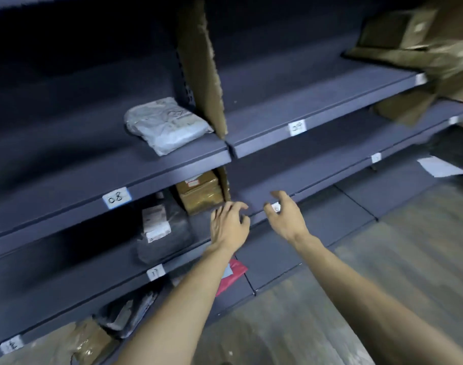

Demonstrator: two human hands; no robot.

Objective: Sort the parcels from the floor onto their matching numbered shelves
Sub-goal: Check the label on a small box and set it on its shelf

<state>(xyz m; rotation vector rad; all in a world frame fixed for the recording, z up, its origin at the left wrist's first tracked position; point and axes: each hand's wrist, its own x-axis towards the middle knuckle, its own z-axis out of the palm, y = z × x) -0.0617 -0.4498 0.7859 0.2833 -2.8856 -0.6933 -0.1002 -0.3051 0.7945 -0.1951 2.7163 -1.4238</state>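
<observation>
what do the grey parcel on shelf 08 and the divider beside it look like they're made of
Grey parcel: seemingly a soft plastic mailer bag, creased and faintly glossy. Divider: apparently raw cardboard, matte brown with a ragged edge.

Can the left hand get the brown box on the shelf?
Probably yes. The left hand is open, holds nothing, and hovers just in front of the brown box, which sits near the shelf's front edge with nothing between them.

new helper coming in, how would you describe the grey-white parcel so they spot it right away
Find the shelf labelled 08. The grey-white parcel lies on it, against the upright cardboard divider. It is the only parcel on that shelf, pale and crinkly, unlike the brown box below.
</observation>
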